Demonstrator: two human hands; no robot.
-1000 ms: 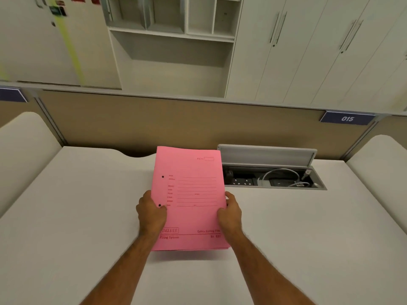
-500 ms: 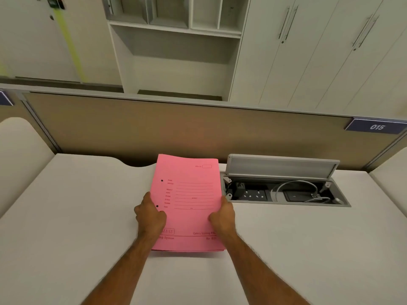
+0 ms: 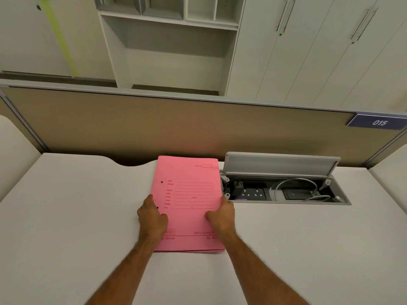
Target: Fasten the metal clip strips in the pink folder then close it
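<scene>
Left hand (image 3: 152,219) clamps the left edge of the closed pink folder (image 3: 189,194), thumb on the cover, fingers curled round the edge; right hand (image 3: 221,215) grips the right edge the same way. Folder lies closed, cover up, on the white desk (image 3: 77,216), far edge near the brown partition (image 3: 176,128). Just right of it, touching or nearly, the open cable box (image 3: 286,190) with sockets and a grey cable.

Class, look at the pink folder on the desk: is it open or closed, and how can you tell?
Closed. The pink folder lies flat with its printed front cover facing up, no inside pages or metal strips showing, while the left hand and right hand grip its side edges.
</scene>
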